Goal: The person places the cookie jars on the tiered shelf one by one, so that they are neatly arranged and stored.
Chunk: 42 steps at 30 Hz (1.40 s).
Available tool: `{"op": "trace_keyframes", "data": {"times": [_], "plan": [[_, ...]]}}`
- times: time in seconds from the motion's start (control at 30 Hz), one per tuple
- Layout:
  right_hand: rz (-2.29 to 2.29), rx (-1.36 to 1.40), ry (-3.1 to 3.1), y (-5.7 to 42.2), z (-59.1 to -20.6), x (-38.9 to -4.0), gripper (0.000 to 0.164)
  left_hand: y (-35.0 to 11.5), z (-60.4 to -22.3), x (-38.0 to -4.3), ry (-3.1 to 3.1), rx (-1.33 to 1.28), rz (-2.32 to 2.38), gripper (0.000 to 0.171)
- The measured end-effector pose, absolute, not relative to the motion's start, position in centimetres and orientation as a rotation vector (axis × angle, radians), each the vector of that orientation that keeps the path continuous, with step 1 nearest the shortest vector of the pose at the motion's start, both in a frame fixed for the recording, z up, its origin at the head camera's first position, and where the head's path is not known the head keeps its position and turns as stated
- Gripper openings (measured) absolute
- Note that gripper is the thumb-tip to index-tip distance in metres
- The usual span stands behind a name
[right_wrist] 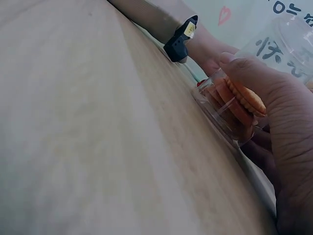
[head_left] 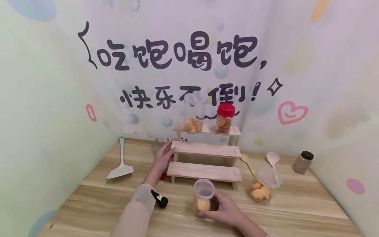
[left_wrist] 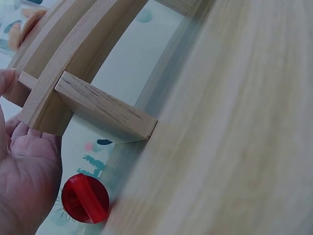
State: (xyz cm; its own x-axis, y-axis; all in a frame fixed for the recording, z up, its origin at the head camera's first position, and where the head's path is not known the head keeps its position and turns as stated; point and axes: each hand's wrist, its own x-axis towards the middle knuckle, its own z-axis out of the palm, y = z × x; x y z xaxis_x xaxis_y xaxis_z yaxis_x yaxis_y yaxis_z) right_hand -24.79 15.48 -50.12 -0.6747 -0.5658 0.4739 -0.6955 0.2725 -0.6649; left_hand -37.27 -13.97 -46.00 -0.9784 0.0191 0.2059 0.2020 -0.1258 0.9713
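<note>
A three-tier wooden stand (head_left: 204, 169) stands on the table at the back wall. My left hand (head_left: 164, 154) grips the left end of its middle board; in the left wrist view the palm (left_wrist: 32, 166) lies beside that board's end. In front of the stand, my right hand (head_left: 223, 209) holds a clear plastic jar (head_left: 203, 192) with round crackers in its lower part. The right wrist view shows the thumb and fingers around this jar (right_wrist: 220, 110), close to the tabletop. On the top tier are a clear jar of cookies (head_left: 193, 113) and a red-lidded cookie jar (head_left: 225, 118).
At right stand another clear cookie jar (head_left: 263, 189) and a black-lidded jar (head_left: 303, 162), near a yellow spoon (head_left: 247, 161) and a pale spoon (head_left: 272, 159). A white spatula (head_left: 120, 170) lies at left. A whisk (head_left: 158, 144) and a red object (left_wrist: 85, 198) are beside the stand.
</note>
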Motion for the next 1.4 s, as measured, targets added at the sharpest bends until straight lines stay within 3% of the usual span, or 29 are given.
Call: {"op": "trace_keyframes", "data": {"times": [0.63,0.93,1.2,1.4], "plan": [[1.276,1.104,-2.143,15.0,-49.5,-25.6,0.064,-14.0,-45.9,-37.2,-1.971,-0.259,-2.277,0.066],[1.079,1.142,-1.685,11.5,-47.9,-27.3,0.063,-14.0,-46.5,-37.3,-1.937,-0.274,-2.284,0.062],[1.070,0.937,-1.550,8.4,-46.3,-28.8,0.059,-13.8,-46.1,-37.3,-1.940,-0.265,-2.267,0.060],[1.320,0.686,-1.515,5.3,-45.1,-30.4,0.059,-14.0,-45.7,-37.6,-1.968,-0.277,-2.252,0.061]]}}
